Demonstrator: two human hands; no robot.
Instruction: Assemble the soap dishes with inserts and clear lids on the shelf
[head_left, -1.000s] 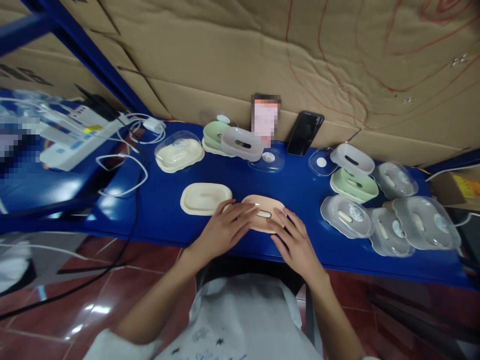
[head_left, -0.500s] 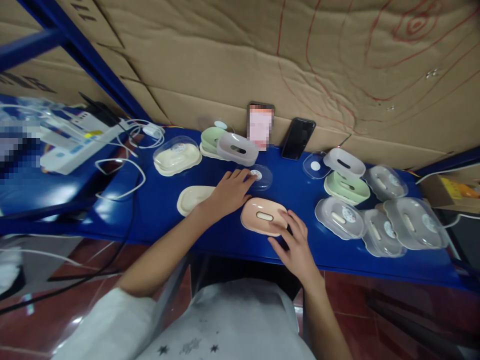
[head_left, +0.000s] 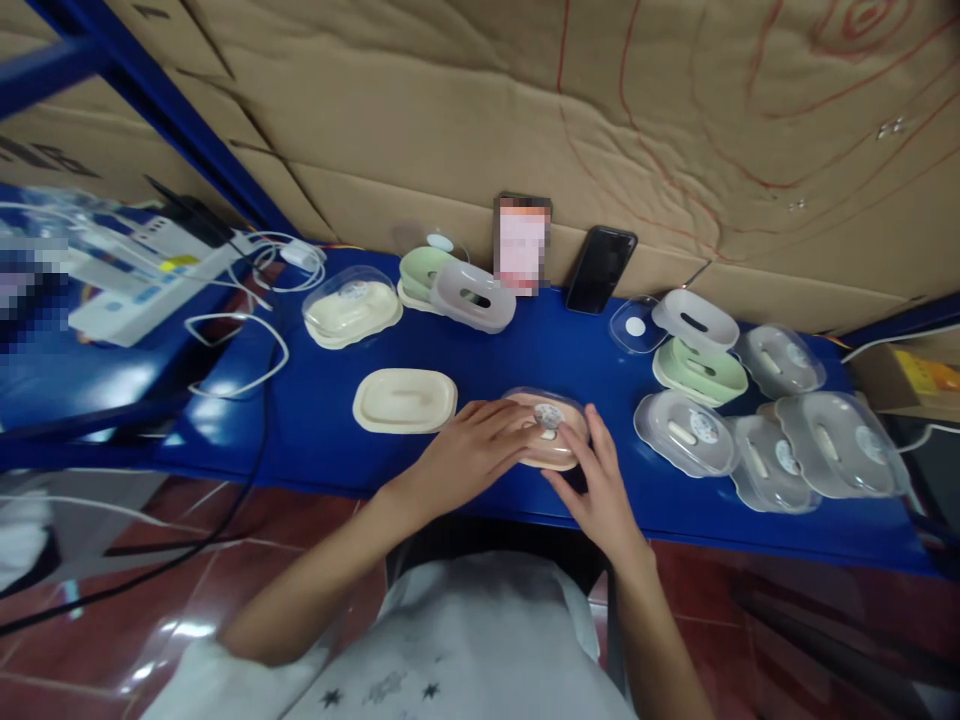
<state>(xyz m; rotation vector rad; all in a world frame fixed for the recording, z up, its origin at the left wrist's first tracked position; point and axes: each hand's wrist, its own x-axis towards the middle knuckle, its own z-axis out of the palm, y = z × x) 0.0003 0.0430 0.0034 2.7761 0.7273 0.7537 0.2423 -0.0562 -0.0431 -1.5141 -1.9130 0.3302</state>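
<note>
Brown cardboard sheets line the wall behind a glossy blue table (head_left: 525, 350), seen from the head camera. At the near edge, a pink soap dish (head_left: 551, 450) sits with a clear plastic lid (head_left: 546, 410) laid over it. On the lid, the left hand (head_left: 469, 458) lies flat from nine o'clock, fingers spread. From five o'clock, the right hand (head_left: 596, 490) cups the dish's side, fingers loosely open and touching its rim. At ten o'clock of the dish lies a cream soap dish (head_left: 405, 400), uncovered. Farther back stand a lidded cream dish (head_left: 351, 308) and a green dish (head_left: 421, 272) beside a frosted tray (head_left: 474, 296). A black phone (head_left: 600, 268) leans on the cardboard at twelve o'clock. Clear lids (head_left: 780, 440) and a second green dish (head_left: 701, 372) cluster at two to three o'clock. White cables (head_left: 240, 330) trail at far left.
</note>
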